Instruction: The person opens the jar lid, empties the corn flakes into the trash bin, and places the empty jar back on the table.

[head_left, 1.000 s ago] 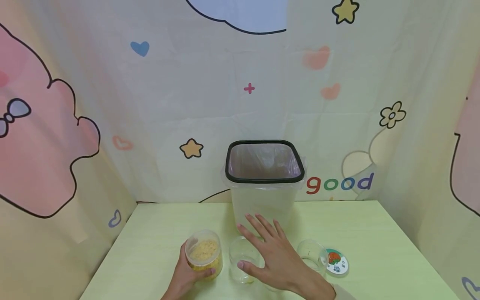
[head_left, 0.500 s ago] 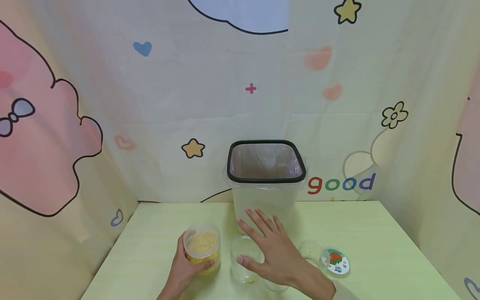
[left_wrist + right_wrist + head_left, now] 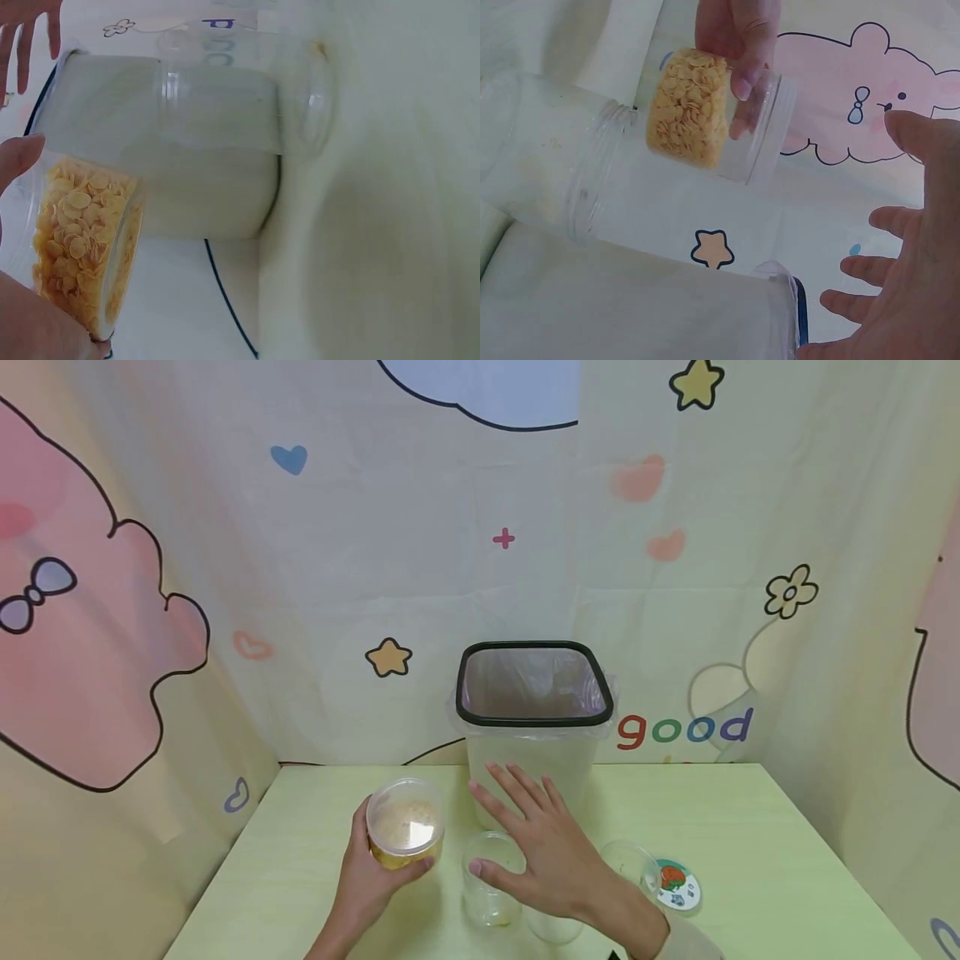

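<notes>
My left hand (image 3: 365, 877) grips a clear plastic jar (image 3: 405, 822) of yellow flakes, thumb on the near side. The flakes (image 3: 79, 240) fill the lower part, and glare lies across the jar's top. In the right wrist view the jar's flakes (image 3: 688, 109) show below a clear upper section and a pale rim or lid (image 3: 774, 127). My right hand (image 3: 558, 864) hovers with fingers spread, holding nothing. Below and left of it stands a clear jar (image 3: 491, 885) with a few crumbs at its base. Another clear container (image 3: 628, 862) is partly hidden behind the right wrist.
A bin (image 3: 534, 752) with a black rim and plastic liner stands at the back of the pale green table (image 3: 315, 827). A round printed disc (image 3: 678, 887) lies at the right. A clear circular edge (image 3: 555, 935) shows below my right hand. Patterned cloth encloses the table.
My left hand has lifted the flake jar upward, and glare now covers its top. The right hand has shifted slightly up and away, its fingers still spread.
</notes>
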{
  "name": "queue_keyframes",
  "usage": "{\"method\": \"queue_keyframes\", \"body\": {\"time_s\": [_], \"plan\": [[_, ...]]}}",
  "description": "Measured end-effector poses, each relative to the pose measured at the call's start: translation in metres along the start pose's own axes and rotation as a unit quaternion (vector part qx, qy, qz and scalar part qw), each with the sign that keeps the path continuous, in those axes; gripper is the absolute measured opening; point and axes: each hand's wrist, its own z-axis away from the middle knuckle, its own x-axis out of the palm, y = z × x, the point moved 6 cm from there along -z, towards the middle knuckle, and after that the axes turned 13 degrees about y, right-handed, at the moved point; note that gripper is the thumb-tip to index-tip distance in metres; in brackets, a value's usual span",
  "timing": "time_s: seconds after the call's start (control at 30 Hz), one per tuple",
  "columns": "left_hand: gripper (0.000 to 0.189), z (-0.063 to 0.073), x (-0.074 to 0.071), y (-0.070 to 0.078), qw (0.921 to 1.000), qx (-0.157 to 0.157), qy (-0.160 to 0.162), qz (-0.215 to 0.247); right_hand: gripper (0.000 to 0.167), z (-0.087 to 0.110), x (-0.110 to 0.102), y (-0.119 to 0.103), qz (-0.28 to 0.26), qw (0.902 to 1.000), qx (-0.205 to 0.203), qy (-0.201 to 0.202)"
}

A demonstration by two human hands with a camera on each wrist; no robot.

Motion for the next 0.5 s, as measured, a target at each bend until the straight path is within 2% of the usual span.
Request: {"method": "queue_keyframes", "body": {"time_s": [0.17, 0.5], "plan": [[0.117, 0.001, 0.001, 0.018, 0.9996, 0.024, 0.017, -0.003, 0.074, -0.003, -0.002, -0.002, -0.001, 0.9999, -0.008, 0.008], [0.115, 0.002, 0.013, 0.043, 0.9966, 0.060, 0.024, 0.050, 0.074, -0.015, -0.006, -0.008, -0.008, 0.9997, -0.018, 0.017]]}}
